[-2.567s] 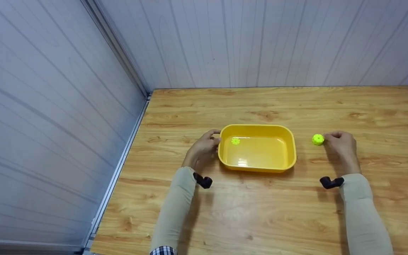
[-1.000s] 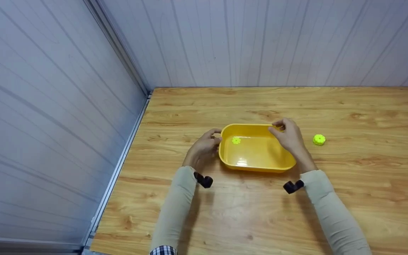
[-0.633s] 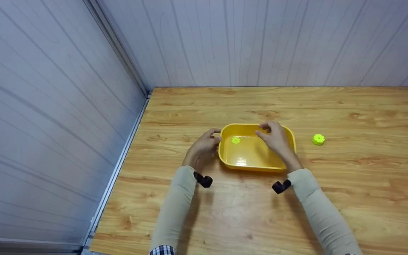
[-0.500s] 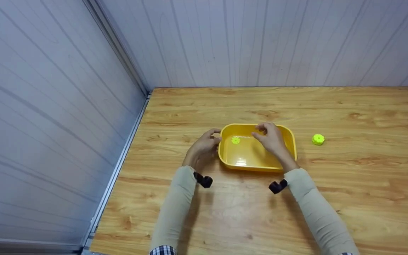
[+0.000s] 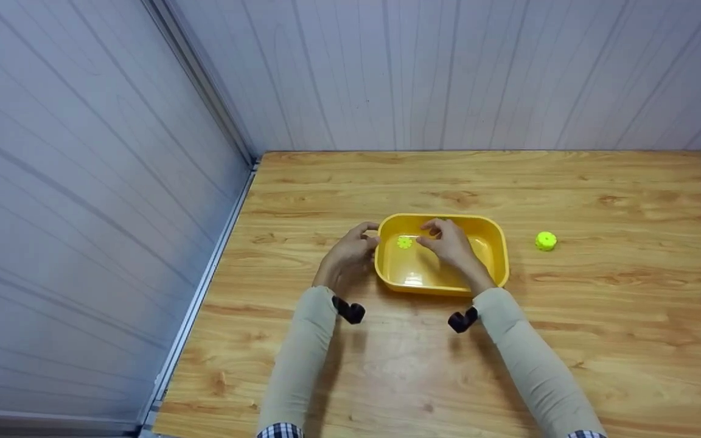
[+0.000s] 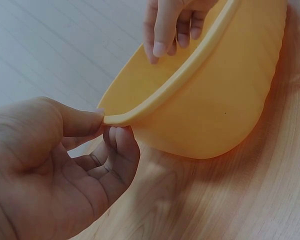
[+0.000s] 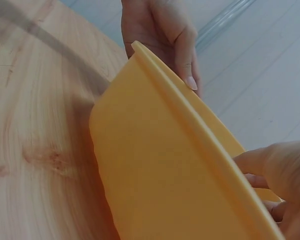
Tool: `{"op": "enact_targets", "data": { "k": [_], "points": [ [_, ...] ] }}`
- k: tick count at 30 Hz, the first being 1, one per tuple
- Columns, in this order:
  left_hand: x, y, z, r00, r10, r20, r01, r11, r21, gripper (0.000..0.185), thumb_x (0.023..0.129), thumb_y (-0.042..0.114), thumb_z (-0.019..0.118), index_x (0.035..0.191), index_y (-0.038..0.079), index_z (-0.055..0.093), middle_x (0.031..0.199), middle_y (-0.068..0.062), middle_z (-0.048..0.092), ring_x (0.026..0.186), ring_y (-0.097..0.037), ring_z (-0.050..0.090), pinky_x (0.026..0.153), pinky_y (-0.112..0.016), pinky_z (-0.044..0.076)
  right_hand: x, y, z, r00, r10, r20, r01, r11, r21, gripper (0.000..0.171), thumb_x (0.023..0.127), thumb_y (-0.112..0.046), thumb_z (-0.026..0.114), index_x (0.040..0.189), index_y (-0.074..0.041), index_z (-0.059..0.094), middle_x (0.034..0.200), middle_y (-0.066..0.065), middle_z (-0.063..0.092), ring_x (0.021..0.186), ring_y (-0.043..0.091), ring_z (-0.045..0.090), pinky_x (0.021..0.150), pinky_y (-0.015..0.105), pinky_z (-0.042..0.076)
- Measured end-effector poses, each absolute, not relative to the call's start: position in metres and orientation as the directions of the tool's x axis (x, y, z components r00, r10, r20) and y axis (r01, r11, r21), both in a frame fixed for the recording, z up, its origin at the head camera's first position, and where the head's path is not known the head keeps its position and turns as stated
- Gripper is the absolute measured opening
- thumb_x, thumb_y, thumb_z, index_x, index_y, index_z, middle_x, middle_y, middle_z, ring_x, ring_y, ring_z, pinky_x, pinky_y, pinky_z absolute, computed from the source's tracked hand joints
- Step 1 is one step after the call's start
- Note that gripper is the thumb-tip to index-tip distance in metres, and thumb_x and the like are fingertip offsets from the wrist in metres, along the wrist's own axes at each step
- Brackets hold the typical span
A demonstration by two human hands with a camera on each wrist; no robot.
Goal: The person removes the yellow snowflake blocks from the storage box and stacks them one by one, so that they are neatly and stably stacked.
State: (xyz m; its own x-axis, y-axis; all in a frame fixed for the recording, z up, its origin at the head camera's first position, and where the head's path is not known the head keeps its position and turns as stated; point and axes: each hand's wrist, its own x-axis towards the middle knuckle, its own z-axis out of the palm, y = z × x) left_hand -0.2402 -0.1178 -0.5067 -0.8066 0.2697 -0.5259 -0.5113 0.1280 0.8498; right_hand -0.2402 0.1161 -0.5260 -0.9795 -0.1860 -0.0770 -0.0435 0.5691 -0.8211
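2 green pieces: 1 small green disc (image 5: 404, 242) inside yellow tub (image 5: 489, 226), 1 green cap (image 5: 546, 241) outside. Left hand (image 5: 347, 258) pinches rim; right hand (image 5: 448, 246), fingers loosely curled, empty. We'd steady tub, pinch disc squarely.

The wooden table (image 5: 575, 347) has a light, knotted grain and a glossy finish. 1 small green toothed disc (image 5: 546, 241) lies flat on the table, toward its right edge. 2 grey ribbed wall panels enclose the table: the back panel (image 5: 478, 73) behind it and the side panel (image 5: 70, 213) to its left. 1 metal rail (image 5: 195, 304) runs along the table's left edge.
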Motion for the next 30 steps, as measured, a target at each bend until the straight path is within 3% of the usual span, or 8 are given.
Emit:
{"op": "enact_targets", "data": {
  "k": [7, 16, 21, 26, 30],
  "points": [
    [-0.239, -0.117, -0.507, -0.818, 0.267, -0.509, -0.494, 0.128, 0.86, 0.029, 0.095, 0.015, 0.048, 0.124, 0.019, 0.051, 0.099, -0.01, 0.048, 0.078, -0.022, 0.049, 0.075, -0.041, 0.04, -0.243, 0.107, -0.528, -0.966, -0.233, -0.11, -0.052, 0.595, -0.802, 0.035, 0.086, -0.024, 0.065, 0.115, -0.006, 0.061, 0.106, 0.016, 0.054, 0.097, 0.029, 0.051, 0.081, 0.042, 0.043],
    [-0.237, -0.116, -0.507, -0.829, 0.273, -0.488, -0.473, 0.124, 0.872, 0.03, 0.095, 0.013, 0.048, 0.124, 0.018, 0.051, 0.093, -0.01, 0.049, 0.073, -0.022, 0.048, 0.071, -0.039, 0.039, -0.245, 0.097, -0.529, -0.951, -0.282, -0.126, -0.118, 0.71, -0.694, 0.037, 0.085, -0.021, 0.065, 0.12, -0.009, 0.06, 0.101, 0.015, 0.057, 0.089, 0.026, 0.048, 0.076, 0.038, 0.04],
    [-0.238, -0.117, -0.508, -0.846, 0.284, -0.451, -0.427, 0.145, 0.893, 0.032, 0.095, 0.012, 0.047, 0.127, 0.015, 0.048, 0.087, -0.009, 0.046, 0.072, -0.025, 0.046, 0.069, -0.039, 0.039, -0.246, 0.089, -0.532, -0.949, -0.29, -0.123, -0.154, 0.767, -0.623, 0.038, 0.083, -0.02, 0.066, 0.119, -0.009, 0.061, 0.101, 0.013, 0.059, 0.091, 0.027, 0.046, 0.082, 0.04, 0.036],
    [-0.238, -0.118, -0.509, -0.846, 0.299, -0.442, -0.417, 0.146, 0.897, 0.031, 0.096, 0.013, 0.046, 0.127, 0.014, 0.048, 0.093, -0.012, 0.049, 0.071, -0.022, 0.048, 0.071, -0.041, 0.041, -0.246, 0.085, -0.532, -0.946, -0.302, -0.117, -0.19, 0.809, -0.556, 0.037, 0.082, -0.02, 0.066, 0.118, -0.009, 0.062, 0.111, 0.012, 0.06, 0.102, 0.031, 0.044, 0.091, 0.045, 0.033],
    [-0.238, -0.118, -0.508, -0.84, 0.296, -0.454, -0.434, 0.134, 0.891, 0.031, 0.096, 0.014, 0.046, 0.127, 0.014, 0.049, 0.102, -0.016, 0.05, 0.073, -0.019, 0.051, 0.078, -0.043, 0.042, -0.244, 0.085, -0.532, -0.949, -0.295, -0.11, -0.19, 0.816, -0.546, 0.03, 0.081, -0.018, 0.067, 0.11, -0.01, 0.064, 0.107, 0.013, 0.058, 0.101, 0.033, 0.045, 0.088, 0.046, 0.035]
  ]
}}
